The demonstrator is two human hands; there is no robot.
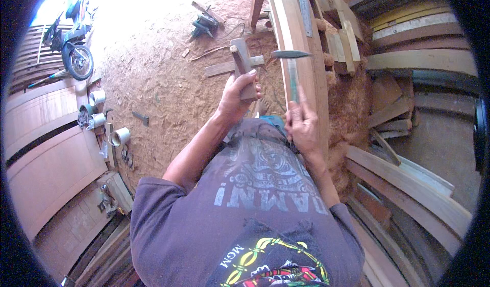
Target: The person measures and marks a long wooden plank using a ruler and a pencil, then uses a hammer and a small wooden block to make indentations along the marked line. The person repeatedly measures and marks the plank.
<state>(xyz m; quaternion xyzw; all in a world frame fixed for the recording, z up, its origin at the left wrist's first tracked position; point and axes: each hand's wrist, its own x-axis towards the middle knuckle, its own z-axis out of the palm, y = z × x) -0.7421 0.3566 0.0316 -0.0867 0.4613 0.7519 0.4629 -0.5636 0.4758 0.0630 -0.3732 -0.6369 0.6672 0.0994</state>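
My left hand [239, 97] is wrapped round a wooden hand plane [249, 89], holding it up in front of my waist. A lighter strip of wood [220, 69] crosses behind its body like a handle. In my right hand [304, 125] is a hammer [292, 55], gripped by its greenish handle, which is slightly blurred. The dark, narrow hammer head is raised to the right of the plane, apart from it. Just beyond the hammer, a long wooden beam [315, 90] runs away from me on the right.
A metal straightedge [304, 11] lies along the beam's far part. A corded power tool [204, 25] rests on the shaving-covered floor [168, 93]. White buckets [120, 136] and wooden panels [61, 159] stand at left, a motorbike [76, 52] far left. Planks [413, 195] are stacked at right.
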